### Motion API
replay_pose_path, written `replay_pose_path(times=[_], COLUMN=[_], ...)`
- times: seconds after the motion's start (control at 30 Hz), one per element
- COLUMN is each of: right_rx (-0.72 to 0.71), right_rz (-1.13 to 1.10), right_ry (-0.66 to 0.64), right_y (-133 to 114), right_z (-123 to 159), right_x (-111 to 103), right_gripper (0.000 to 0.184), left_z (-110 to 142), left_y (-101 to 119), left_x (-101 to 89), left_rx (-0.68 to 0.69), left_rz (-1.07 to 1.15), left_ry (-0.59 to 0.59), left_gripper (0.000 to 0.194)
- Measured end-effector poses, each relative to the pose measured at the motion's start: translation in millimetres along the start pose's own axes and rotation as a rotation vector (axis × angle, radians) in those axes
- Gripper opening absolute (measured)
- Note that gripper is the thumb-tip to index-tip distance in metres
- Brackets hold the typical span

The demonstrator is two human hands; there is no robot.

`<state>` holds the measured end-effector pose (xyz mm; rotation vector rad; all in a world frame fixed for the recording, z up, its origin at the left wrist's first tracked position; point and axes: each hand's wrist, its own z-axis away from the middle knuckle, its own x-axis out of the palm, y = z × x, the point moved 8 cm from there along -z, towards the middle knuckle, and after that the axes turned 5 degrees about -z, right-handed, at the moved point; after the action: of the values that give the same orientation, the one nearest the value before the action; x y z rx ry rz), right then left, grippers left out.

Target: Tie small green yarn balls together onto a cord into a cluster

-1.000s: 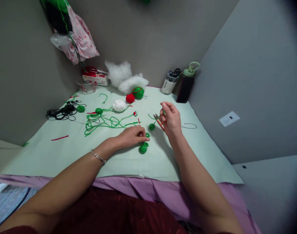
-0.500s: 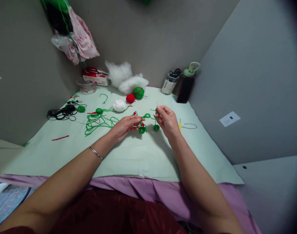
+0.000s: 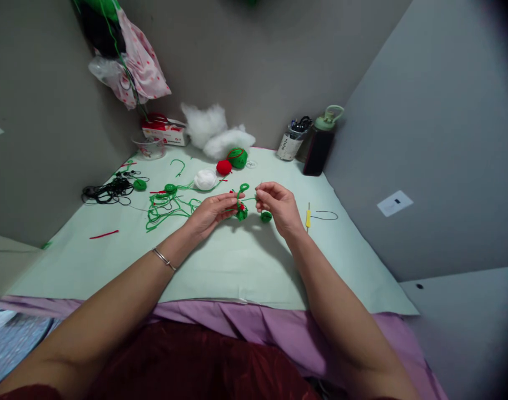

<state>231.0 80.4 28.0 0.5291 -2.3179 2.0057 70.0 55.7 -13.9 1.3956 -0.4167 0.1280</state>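
Between the thumb and fingers of my left hand (image 3: 212, 215) is a small green and red crocheted piece (image 3: 242, 213), with a green loop (image 3: 244, 188) standing up from its top. My right hand (image 3: 280, 206) pinches a thin needle (image 3: 261, 184), whose tip pokes up above the fingers. Green yarn (image 3: 249, 199) stretches from the crocheted piece to the right fingertips. A small green ball-shaped piece (image 3: 266, 217) shows just below my right hand. To the right of that hand lies a yellow-handled crochet hook (image 3: 308, 218).
Left on the table lie tangled green yarn (image 3: 170, 212), black cord (image 3: 108, 189) and a red strand (image 3: 104, 234). Behind are white (image 3: 205, 180), red (image 3: 224, 167) and green yarn balls (image 3: 238, 158), with white stuffing (image 3: 227, 142). A bottle (image 3: 319, 145) and a pen cup (image 3: 289, 145) stand back right.
My right hand has moved slightly left, closer to my left hand, bringing the needle along. The green loop has swung from pointing right to standing upright.
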Motion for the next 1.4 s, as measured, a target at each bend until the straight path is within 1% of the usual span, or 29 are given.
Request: replay_pose_path(times=[0.13,0.47,0.7,1.03,1.2,1.4], right_rx=[0.003,-0.024,-0.025,-0.061,-0.054,-0.059], right_rz=[0.027,0.103,0.125,0.112,0.142,0.142], right_ry=[-0.028,-0.068,-0.068,-0.081,-0.086,-0.091], right_y=[1.4,-0.4,-0.7,-0.5,1.1,0.4], right_z=[3.1,5.5,6.2,6.3,6.3,6.3], right_x=[7.2,17.2,18.3,19.5,19.6,19.9], right_gripper=[0.033,0.03,0.029,0.025,0.026,0.023], left_z=[-1.5,-1.0,-0.5,-1.9,-1.9,-2.1], left_y=[-3.0,-5.3,-3.7,-7.0,-7.0,-7.8], left_x=[2.0,3.2,3.0,1.8,2.0,1.1], left_rx=[-0.007,-0.012,-0.008,-0.02,-0.017,-0.025], left_rz=[0.017,0.036,0.007,0.03,0.031,0.033], left_ry=[-0.031,-0.036,-0.027,-0.033,-0.036,-0.026], left_gripper=[0.03,0.022,0.024,0.025,0.025,0.024])
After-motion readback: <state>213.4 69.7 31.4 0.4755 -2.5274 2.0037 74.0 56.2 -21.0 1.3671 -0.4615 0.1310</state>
